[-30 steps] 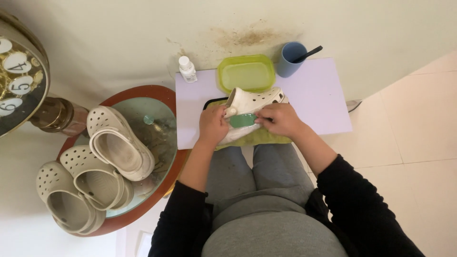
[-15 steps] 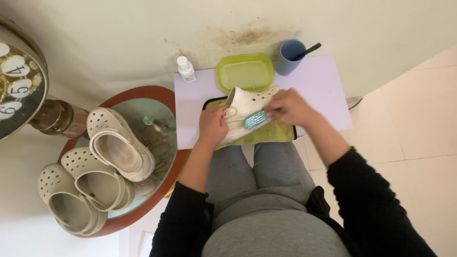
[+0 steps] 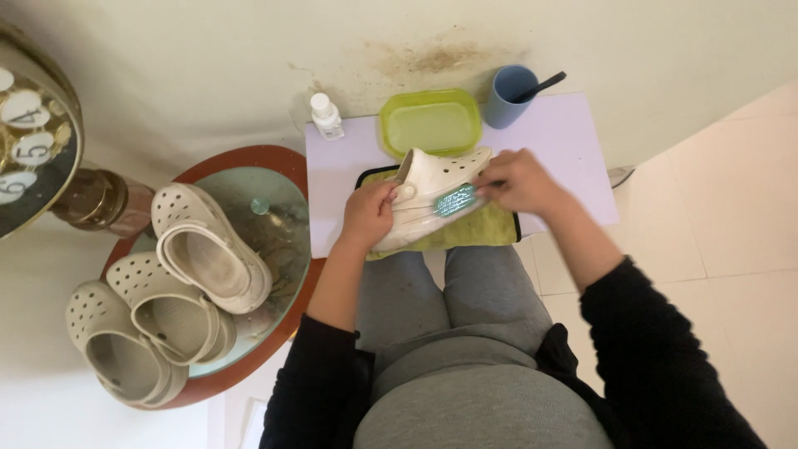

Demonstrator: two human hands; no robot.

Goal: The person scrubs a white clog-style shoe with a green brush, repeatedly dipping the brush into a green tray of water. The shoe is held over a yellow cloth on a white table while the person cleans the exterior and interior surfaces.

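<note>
The left hand [image 3: 368,214] grips the heel end of a white clog [image 3: 432,193], fingers curled around its heel strap and side. The clog lies tilted on its side on a yellow-green cloth [image 3: 490,229], which is spread over a dark mat at the near edge of a low white table [image 3: 565,141].

The right hand [image 3: 517,180] is closed around the handle of a small brush [image 3: 455,200]. The pale green bristle head rests against the side of the clog, just beside the toe. The handle itself is hidden inside the fingers.

At the far side of the table stand three items:
- a green plastic tub [image 3: 431,122], shallow and rectangular, just behind the clog;
- a small white bottle [image 3: 325,115], upright, at the left corner;
- a blue cup [image 3: 507,94] at the right, with a dark handle leaning out of it.

To the left of the table stands a round side table [image 3: 283,175] with a reddish-brown rim and a glass top. Three more white clogs [image 3: 166,291] lie on it, overlapping one another, openings upward. They are well apart from both hands.

The person sits with grey-trousered knees against the near table edge and wears black sleeves.
</note>
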